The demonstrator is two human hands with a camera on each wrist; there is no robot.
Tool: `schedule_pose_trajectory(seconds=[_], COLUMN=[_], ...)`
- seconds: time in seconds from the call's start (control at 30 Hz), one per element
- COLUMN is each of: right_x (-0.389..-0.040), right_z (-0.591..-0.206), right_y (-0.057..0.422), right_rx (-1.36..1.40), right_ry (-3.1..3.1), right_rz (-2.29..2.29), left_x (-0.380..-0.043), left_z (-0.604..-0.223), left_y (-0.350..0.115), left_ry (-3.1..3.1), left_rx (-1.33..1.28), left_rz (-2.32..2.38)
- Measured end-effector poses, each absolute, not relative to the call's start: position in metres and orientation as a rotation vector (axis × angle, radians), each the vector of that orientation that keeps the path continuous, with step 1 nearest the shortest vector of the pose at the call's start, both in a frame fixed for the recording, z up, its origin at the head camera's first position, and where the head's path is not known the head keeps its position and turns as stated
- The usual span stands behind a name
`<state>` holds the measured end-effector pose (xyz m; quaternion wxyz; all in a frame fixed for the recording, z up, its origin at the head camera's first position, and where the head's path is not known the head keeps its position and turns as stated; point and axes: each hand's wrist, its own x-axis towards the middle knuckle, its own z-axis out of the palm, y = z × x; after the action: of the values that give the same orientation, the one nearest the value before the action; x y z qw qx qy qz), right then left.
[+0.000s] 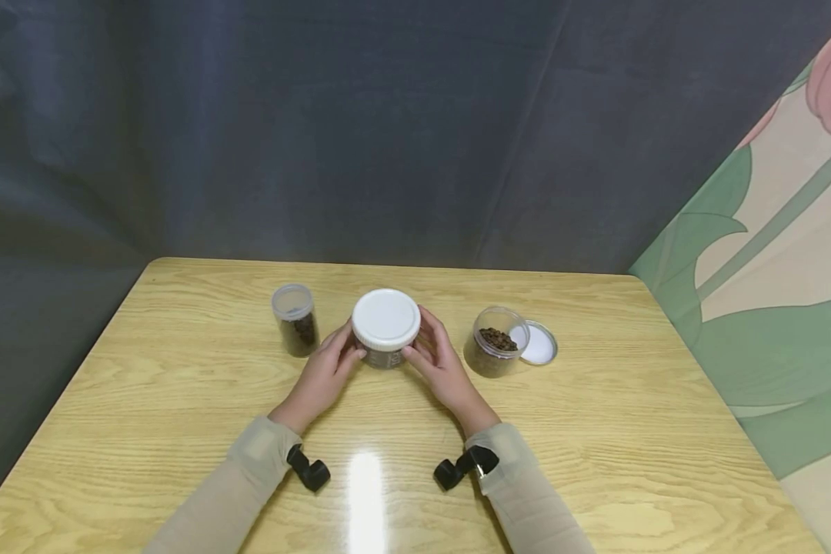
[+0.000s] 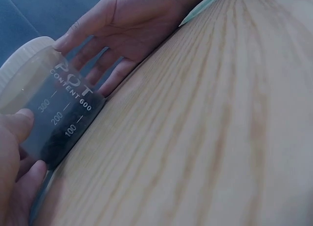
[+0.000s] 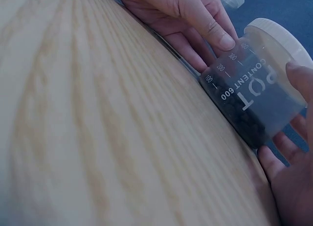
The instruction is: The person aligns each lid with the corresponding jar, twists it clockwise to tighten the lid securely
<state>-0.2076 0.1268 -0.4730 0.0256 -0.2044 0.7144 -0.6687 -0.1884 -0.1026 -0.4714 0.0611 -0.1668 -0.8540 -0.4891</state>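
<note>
Item 1: graduated pot (image 1: 384, 358), clear-walled, upright on the wood-grain tabletop (image 1: 595, 446), fitted with a broad white ribbed lid (image 1: 385, 315). Print on the wall: "POT", "CONTENT 600", with a scale marked 100, 200, 300. Contents: dark pieces (image 3: 239, 113) in the lower part, the space above them clear; their kind is too dim to tell.

Item 2: tall narrow jar (image 1: 294, 302), clear, upright, on your left. Contents: dark brown pieces (image 1: 301, 332) in the lower part. Whether its pale top is a cover or an open mouth, you cannot tell from here.

Item 3: short wide jar (image 1: 483, 363), clear, upright and uncovered, on your right. Contents: small brown pieces (image 1: 498, 338), seen through the mouth.

Item 4: white disc lid (image 1: 542, 345) with a metallic-looking rim, flat on the tabletop just beyond and to the right of the wide jar, which partly hides it.

Placement: the graduated pot sits between your two hands, in contact with both. Your left hand (image 1: 324, 378) holds its left side, thumb to the near wall, fingers round behind; the narrow jar stands near it. Your right hand (image 1: 446, 371) holds the right side likewise, the wide jar near it.
</note>
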Motion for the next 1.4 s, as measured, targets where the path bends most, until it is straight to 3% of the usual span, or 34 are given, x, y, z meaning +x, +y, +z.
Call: schedule_pose_trajectory(seconds=[0.83,1.4], right_x=[-0.205,-0.196], right_z=[-0.471,-0.434], right_y=[0.129,0.132], right_rx=[-0.640,-0.856], right_ry=[2.317,2.535], right_rz=[-1.994,-2.016], left_x=[-0.190,-0.185], left_z=[-0.474,-0.464], left_y=[-0.100,-0.096], left_ry=[-2.396,-2.191], left_rx=[-0.517,-0.641], left_rz=[-1.690,-1.236])
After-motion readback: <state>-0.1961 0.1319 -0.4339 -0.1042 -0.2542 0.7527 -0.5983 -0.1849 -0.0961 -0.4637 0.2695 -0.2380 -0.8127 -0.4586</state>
